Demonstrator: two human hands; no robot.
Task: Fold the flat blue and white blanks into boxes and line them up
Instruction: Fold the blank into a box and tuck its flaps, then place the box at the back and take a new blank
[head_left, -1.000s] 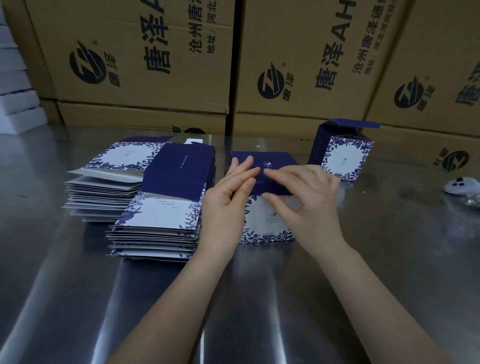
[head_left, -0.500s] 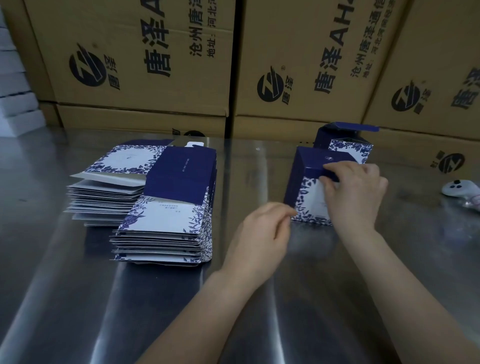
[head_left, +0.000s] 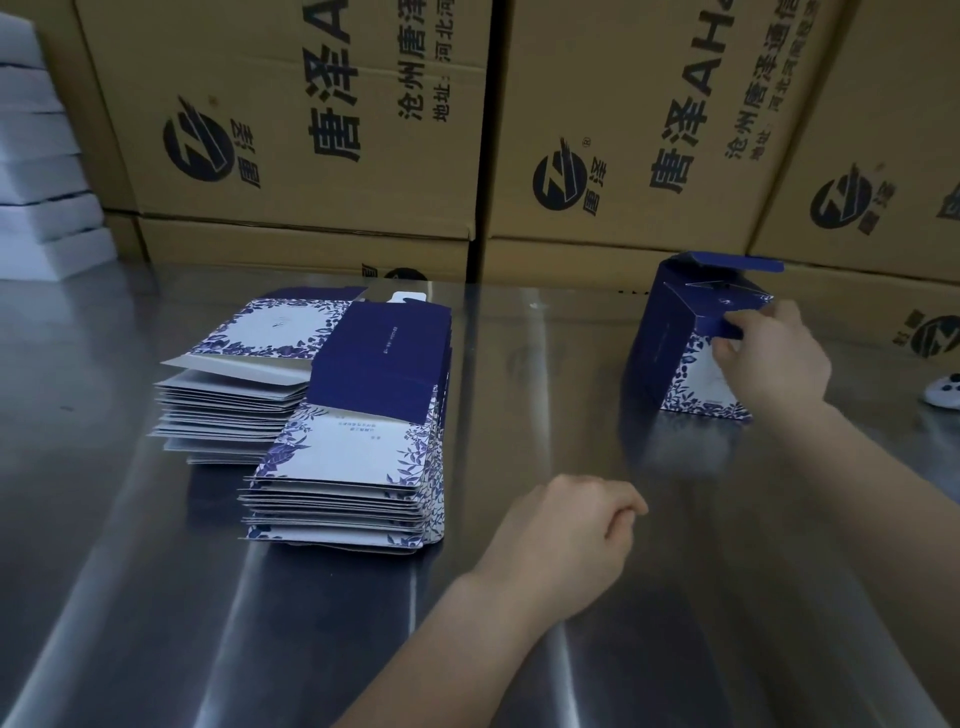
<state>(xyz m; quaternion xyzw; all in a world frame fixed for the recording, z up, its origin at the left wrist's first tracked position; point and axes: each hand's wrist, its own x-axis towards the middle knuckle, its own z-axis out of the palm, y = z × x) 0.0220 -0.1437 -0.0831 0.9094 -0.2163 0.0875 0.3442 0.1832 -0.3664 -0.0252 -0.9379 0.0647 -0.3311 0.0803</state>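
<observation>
The right hand (head_left: 774, 358) curls its fingers on the top front edge of the folded box (head_left: 670, 353), which stands on the surface (head_left: 519, 364) just in front of an open-lidded box (head_left: 722, 267). It is best squared flush with that one before the grip is released. The left hand (head_left: 566, 540) hangs loosely curled and empty.

shiny steel table (head_left: 156, 597); printed brown cartons (head_left: 291, 119) stacked behind.

**Materials / finish**

Bench (head_left: 519, 649): bare sheet metal, smooth, semi-gloss, streaky reflections. Flat blanks (head_left: 353, 457): thin printed card, navy and white faces satin, undersides plain grey matt. Folded box (head_left: 670, 353): same card, navy panels low sheen. Cartons (head_left: 291, 130) behind: brown corrugated cardboard, matt, black print. White slabs (head_left: 41, 208) far left: matt, material unclear. Small white gadget (head_left: 943, 397) at right edge: smooth plastic, slight gloss.
</observation>
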